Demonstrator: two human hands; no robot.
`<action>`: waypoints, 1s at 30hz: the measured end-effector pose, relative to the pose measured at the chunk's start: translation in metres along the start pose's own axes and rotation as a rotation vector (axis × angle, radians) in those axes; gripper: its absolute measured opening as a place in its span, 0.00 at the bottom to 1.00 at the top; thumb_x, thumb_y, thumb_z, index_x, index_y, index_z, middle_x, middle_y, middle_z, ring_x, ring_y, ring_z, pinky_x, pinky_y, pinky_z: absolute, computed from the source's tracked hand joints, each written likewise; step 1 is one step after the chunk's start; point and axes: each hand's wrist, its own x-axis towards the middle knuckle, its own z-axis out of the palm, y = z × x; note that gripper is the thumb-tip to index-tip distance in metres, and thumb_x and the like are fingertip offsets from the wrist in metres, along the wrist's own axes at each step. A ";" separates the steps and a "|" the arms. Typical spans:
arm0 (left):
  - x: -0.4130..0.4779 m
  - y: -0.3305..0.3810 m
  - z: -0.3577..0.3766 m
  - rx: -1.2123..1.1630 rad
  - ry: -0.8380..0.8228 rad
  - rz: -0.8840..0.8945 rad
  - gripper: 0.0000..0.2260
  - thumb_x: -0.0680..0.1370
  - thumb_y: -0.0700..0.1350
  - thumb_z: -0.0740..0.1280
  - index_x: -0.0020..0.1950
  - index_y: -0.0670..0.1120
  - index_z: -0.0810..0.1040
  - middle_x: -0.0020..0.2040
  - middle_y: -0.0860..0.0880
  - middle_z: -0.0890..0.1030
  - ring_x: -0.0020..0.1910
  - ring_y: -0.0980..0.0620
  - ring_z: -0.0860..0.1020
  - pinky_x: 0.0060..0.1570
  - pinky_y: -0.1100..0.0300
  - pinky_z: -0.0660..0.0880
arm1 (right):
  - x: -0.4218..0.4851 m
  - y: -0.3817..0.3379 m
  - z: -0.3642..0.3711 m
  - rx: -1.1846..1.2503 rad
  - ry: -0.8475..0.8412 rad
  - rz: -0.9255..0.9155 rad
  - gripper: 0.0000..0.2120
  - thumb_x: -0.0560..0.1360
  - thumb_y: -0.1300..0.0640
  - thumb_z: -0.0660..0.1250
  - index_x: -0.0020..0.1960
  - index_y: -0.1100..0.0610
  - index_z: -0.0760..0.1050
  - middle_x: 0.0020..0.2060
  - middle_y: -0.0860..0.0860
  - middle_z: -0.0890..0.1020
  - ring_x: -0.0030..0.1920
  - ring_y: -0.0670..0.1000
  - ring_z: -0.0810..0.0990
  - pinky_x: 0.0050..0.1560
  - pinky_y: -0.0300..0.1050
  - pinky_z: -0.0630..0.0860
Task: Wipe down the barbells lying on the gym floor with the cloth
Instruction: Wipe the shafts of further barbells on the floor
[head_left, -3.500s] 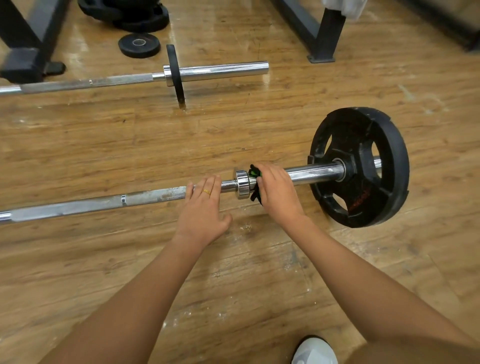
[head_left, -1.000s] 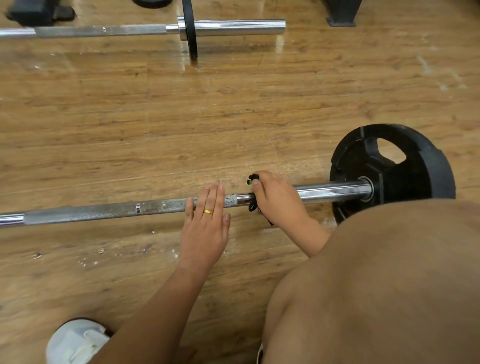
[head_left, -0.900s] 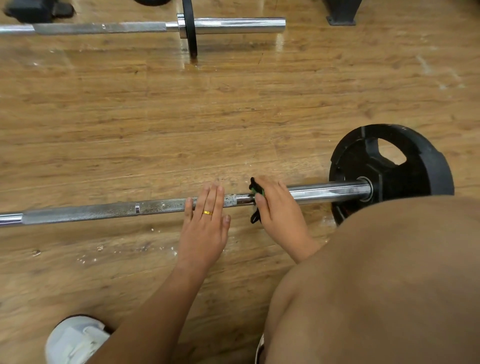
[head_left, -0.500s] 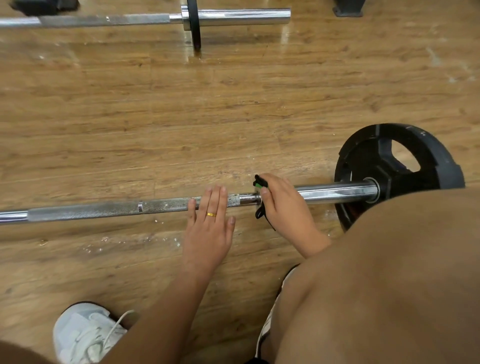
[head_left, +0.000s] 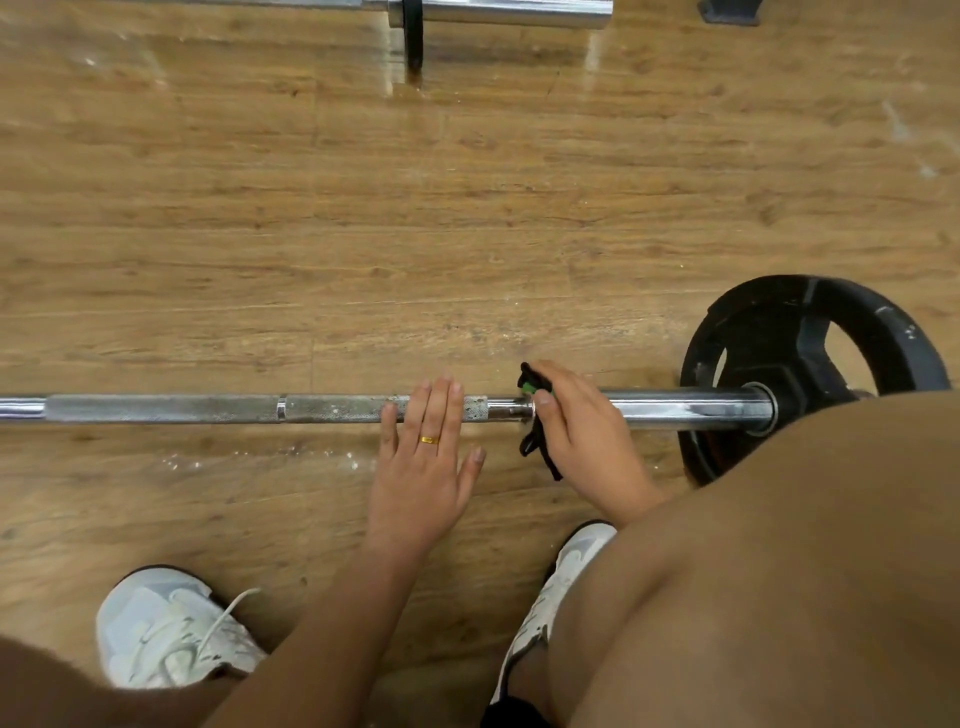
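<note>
Near barbell (head_left: 208, 409) lies flat on the wooden floor (head_left: 467, 234), running left to right across the head view. We note a knurled grey shaft on the left and a smooth chrome sleeve on the right. The sleeve carries a black weight plate (head_left: 810, 332) standing on edge at the far right.

Left hand (head_left: 423, 467): fingers straight and together, laid flat over the knurled shaft just left of the collar, thumb spread to the side. It grips nothing. Gold ring (head_left: 429, 440) on one finger.

Right hand (head_left: 582, 436): fingers curled over the sleeve right at the collar, thumb tip pressed on the bar. It holds the cloth (head_left: 529, 384), black with a green patch, bunched between palm and bar. One black end sticks up beyond the fingers, and another hangs below the bar towards the floor. Most of the cloth is hidden under the hand. The two hands are near each other but do not touch.

White specks (head_left: 291, 454) lie scattered on the floor just in front of the shaft.

Far barbell (head_left: 509, 10) lies at the top edge, parallel to the near one and well apart from it, with a thin black plate (head_left: 414, 36) on its sleeve.

White sneakers (head_left: 166, 629) show at the bottom, and a bare knee (head_left: 779, 571) fills the lower right, covering part of the weight plate.
</note>
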 end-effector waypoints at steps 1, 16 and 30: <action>-0.001 0.002 0.000 0.006 -0.002 -0.006 0.34 0.83 0.58 0.56 0.82 0.41 0.50 0.82 0.43 0.53 0.81 0.45 0.52 0.78 0.41 0.45 | 0.007 0.002 -0.002 0.000 -0.039 0.041 0.16 0.84 0.58 0.57 0.70 0.58 0.74 0.61 0.54 0.81 0.61 0.53 0.76 0.57 0.38 0.67; -0.018 0.007 0.005 0.028 0.006 -0.005 0.38 0.82 0.61 0.56 0.82 0.40 0.45 0.83 0.43 0.47 0.81 0.45 0.47 0.78 0.40 0.43 | 0.033 0.011 -0.008 -0.096 -0.298 0.137 0.11 0.85 0.54 0.55 0.52 0.53 0.76 0.42 0.53 0.82 0.50 0.60 0.80 0.44 0.47 0.69; -0.006 0.006 0.001 0.030 -0.008 -0.020 0.39 0.82 0.62 0.58 0.82 0.39 0.48 0.82 0.42 0.50 0.81 0.45 0.47 0.78 0.40 0.44 | 0.035 0.011 0.005 -0.019 -0.034 0.149 0.13 0.83 0.56 0.58 0.61 0.56 0.79 0.50 0.54 0.85 0.50 0.57 0.81 0.43 0.45 0.68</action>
